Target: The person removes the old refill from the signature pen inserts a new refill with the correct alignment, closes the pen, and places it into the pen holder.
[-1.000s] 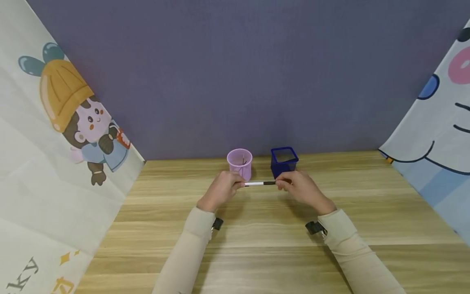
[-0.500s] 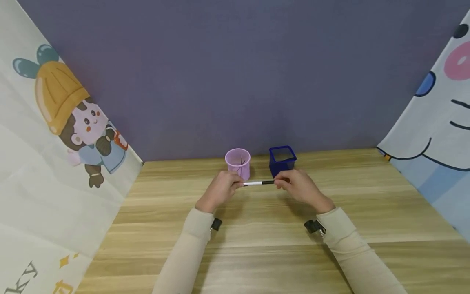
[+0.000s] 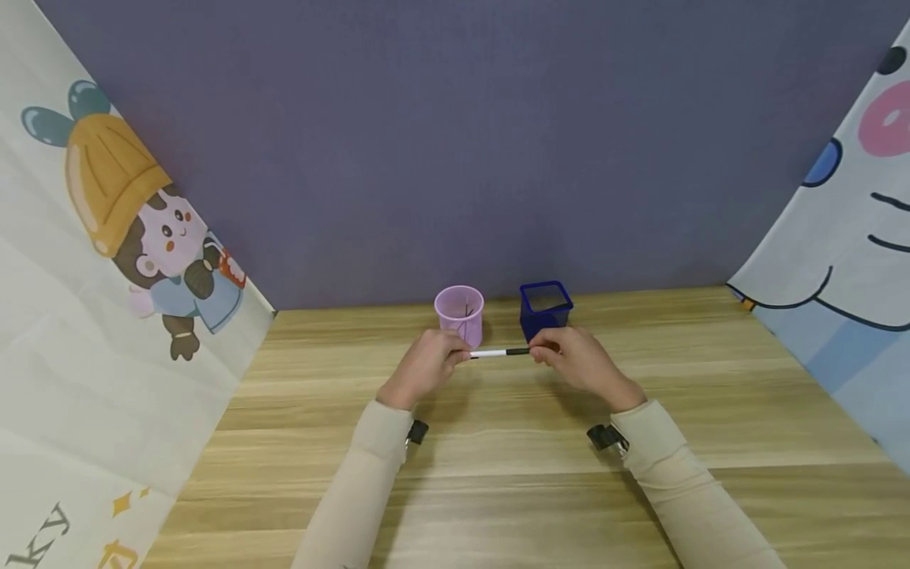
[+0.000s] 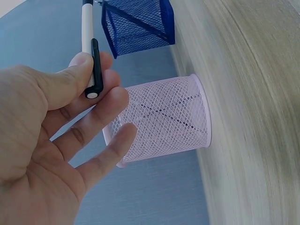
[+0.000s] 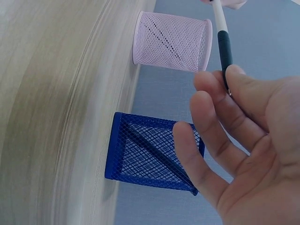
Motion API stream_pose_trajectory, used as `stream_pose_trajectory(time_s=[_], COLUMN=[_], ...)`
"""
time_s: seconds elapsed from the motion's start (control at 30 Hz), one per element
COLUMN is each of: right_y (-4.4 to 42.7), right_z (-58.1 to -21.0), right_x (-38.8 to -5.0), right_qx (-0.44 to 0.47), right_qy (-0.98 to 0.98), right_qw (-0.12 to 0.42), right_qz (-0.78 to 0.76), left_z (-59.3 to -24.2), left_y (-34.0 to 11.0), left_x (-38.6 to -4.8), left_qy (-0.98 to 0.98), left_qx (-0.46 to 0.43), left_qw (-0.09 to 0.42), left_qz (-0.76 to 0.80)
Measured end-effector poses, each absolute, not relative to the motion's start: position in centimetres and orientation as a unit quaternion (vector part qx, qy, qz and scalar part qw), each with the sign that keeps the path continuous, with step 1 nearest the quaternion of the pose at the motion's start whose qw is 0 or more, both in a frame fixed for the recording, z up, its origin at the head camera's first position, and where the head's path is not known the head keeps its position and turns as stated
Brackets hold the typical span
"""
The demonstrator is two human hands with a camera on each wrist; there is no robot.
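Observation:
A pen (image 3: 490, 353) with a white barrel, black clip and black grip lies level in the air between both hands. My left hand (image 3: 426, 365) pinches its clip end between thumb and index finger. At the black tip end, the thumb and forefinger of my right hand (image 3: 579, 362) do the same. Just behind the left hand stands a round pink mesh pen holder (image 4: 161, 119) with two thin dark sticks in it. Behind the right hand is a square blue mesh pen holder (image 5: 152, 152), holding one long dark stick of unclear kind.
Both holders stand near the back edge of a wooden table (image 3: 512, 466). A grey-blue wall panel (image 3: 455, 142) rises behind them. White printed sheets flank the table: a cartoon child (image 3: 171, 229) at left, a cartoon face at right. Each wrist wears a small black camera.
The head view has shifted slightly. Both hands keep their pinch on the pen, and the holders stay in place.

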State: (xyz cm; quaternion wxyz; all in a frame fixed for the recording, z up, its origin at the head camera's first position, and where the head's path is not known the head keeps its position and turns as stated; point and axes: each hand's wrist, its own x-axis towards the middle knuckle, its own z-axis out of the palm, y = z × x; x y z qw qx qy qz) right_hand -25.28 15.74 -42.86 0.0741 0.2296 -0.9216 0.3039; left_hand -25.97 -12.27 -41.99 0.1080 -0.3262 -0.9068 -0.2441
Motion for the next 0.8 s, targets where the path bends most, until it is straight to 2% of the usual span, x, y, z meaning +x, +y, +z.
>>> stream_pose_trajectory(time_s=[0.8], right_y=[15.91], right_z=[-42.95], right_x=[-25.22], right_qx=[0.229], right_qy=[-0.922], right_qw=[0.084], right_qz=[0.3], left_z=[-42.15], left_y=[-12.09], left_x=[-25.95], left_qy=[-0.912], left_qx=[-0.322], left_qw=[0.105], left_qz=[-0.234])
